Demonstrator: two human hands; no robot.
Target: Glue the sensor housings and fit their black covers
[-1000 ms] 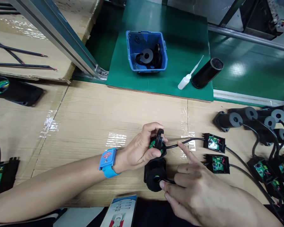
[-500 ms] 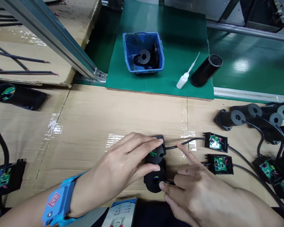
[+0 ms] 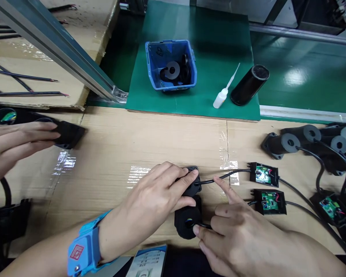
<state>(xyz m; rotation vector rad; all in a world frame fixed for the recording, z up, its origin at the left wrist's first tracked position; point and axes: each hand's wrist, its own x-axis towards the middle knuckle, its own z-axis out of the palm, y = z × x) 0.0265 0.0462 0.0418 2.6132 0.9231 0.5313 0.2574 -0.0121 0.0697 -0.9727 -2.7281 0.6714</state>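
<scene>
Head camera is looking down on a cardboard-covered counter [image 3: 132, 138], where we are working on a black cylindrical housing [image 3: 186, 225] lying on its side near the front edge, its round face turned toward us. Our left hand [image 3: 158, 196], with a blue wrist strap [image 3: 85, 248] on its arm, is curling over a small black cap [image 3: 194, 185] just behind the housing, fingertips bearing down on its top and thumb closing in from below, so it is gripping the cap. Our right hand [image 3: 233, 231] is pinching the lower cable [image 3: 203, 226] between thumb and middle finger right at the housing's face, while its index finger is stretching out to touch the upper cable [image 3: 232, 174]. That upper cable is running from the cap to an open black module with a green circuit board [image 3: 263, 175]; a second such module [image 3: 269, 201] is lying just beside it, nearer to us. More black housings [image 3: 288, 143] with cables are lying in a cluster at the right edge. Farther back, a green mat [image 3: 219, 46] is carrying a blue bin [image 3: 187, 82] of black rings, a white dropper bottle [image 3: 220, 98] and a black tube [image 3: 249, 84] on its side. At the far left, another person's hand [image 3: 14, 142] is reaching for a black part [image 3: 70, 134].
</scene>
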